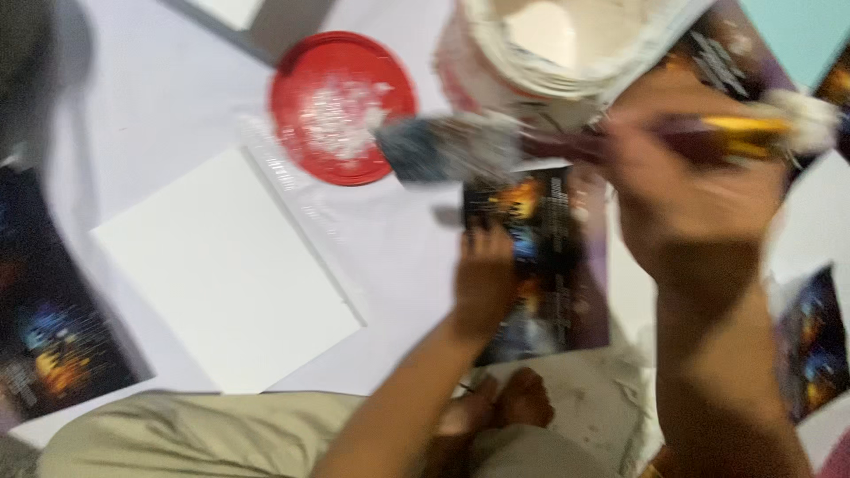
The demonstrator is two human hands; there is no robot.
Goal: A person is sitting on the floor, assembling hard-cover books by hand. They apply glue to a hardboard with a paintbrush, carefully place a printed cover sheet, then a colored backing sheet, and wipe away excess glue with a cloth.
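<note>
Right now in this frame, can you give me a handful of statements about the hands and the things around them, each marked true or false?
1. The right hand holds a paintbrush. True.
2. The left hand rests on a blank white sheet. False: it presses on a dark printed picture; the white canvas panel lies apart from it.
3. The red lid has white paste on it. True.
4. The brush bristles are dipped inside the white bucket. False: they hover between the lid and the picture.
5. The red lid lies on top of the canvas panel. False: it lies beyond it.
</note>
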